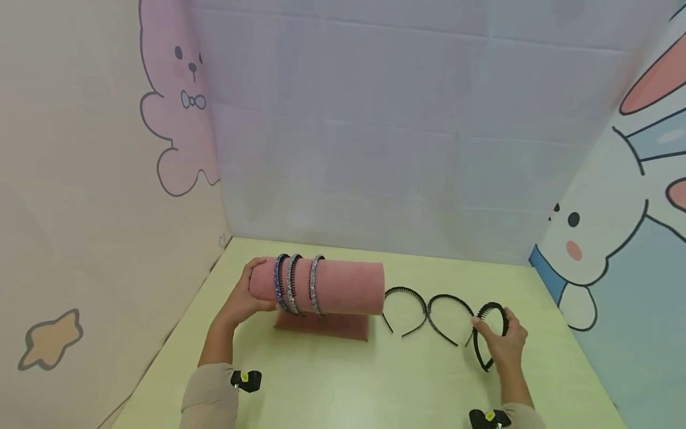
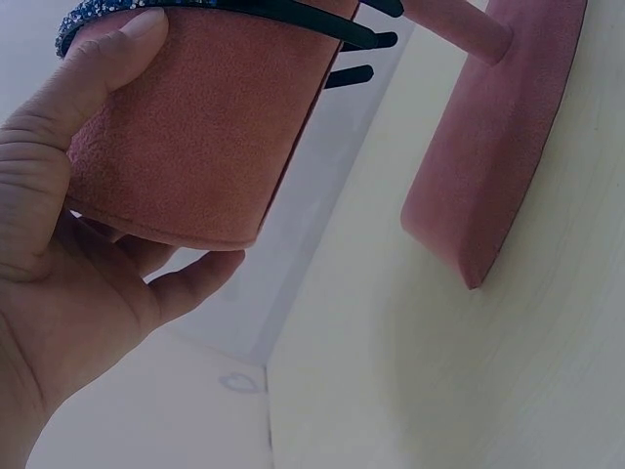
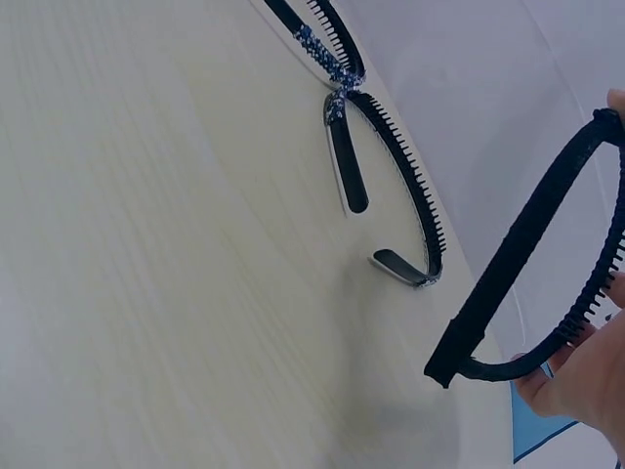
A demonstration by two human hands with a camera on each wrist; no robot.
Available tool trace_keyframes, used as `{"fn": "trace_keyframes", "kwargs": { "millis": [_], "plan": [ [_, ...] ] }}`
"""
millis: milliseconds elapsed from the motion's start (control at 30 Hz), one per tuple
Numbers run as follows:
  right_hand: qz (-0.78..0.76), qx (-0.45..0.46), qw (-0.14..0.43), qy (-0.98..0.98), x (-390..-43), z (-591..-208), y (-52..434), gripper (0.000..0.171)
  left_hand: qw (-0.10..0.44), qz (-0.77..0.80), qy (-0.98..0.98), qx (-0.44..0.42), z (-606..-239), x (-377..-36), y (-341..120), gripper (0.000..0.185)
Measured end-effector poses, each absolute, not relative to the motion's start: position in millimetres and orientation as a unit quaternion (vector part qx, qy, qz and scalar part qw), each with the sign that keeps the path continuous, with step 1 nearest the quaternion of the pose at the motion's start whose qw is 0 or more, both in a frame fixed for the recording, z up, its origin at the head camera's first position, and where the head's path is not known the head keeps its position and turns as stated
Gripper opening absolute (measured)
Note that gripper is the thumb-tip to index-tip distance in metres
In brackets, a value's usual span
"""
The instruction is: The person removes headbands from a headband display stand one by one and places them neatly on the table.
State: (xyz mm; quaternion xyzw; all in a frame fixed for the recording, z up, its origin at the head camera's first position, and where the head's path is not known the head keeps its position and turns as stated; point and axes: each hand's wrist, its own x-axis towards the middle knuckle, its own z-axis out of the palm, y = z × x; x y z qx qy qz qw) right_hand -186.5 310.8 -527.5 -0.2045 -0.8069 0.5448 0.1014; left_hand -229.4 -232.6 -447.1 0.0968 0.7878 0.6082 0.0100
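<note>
- Sleeves sit nearest, at the bottom edge of the head view; no brand, label or writing can be read anywhere.
- Right hand (image 1: pixel 504 345) pinches a black headband (image 1: pixel 490 333), lifted off the table (image 1: pixel 343 387), at the right end of the row.
- Two more headbands (image 1: pixel 429 313) lie flat between it and the pink stand (image 1: pixel 343 286).
- Left hand (image 1: pixel 246 298) grips the stand's left end, beside three glittery bands (image 1: pixel 295 292) around the roll.
- Hands are well apart.

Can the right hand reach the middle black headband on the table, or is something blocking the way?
Probably yes: the middle headband lies just beside the right hand, with nothing between, but that hand already holds another headband.
</note>
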Motion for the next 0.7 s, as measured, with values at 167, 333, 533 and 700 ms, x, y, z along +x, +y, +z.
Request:
{"fn": "trace_keyframes", "kwargs": {
  "millis": [167, 333, 533, 700],
  "plan": [
    [0.523, -0.219, 0.119, -0.815, -190.1, -532.6, 319.4, 0.094, 0.010, 0.609, 0.787, 0.099, -447.7, -229.9, -233.3, 0.104],
    [0.507, -0.237, 0.115, -0.821, -191.4, -539.0, 327.9, 0.097, 0.011, 0.609, 0.787, 0.097, -449.0, -231.1, -233.1, 0.105],
    [0.489, -0.257, 0.109, -0.826, -192.4, -548.0, 336.0, 0.099, 0.015, 0.607, 0.789, 0.097, -450.1, -231.5, -233.4, 0.105],
    [0.473, -0.261, 0.109, -0.834, -200.1, -550.8, 340.9, 0.101, 0.014, 0.612, 0.785, 0.093, -448.8, -230.3, -234.2, 0.104]
  ]
}}
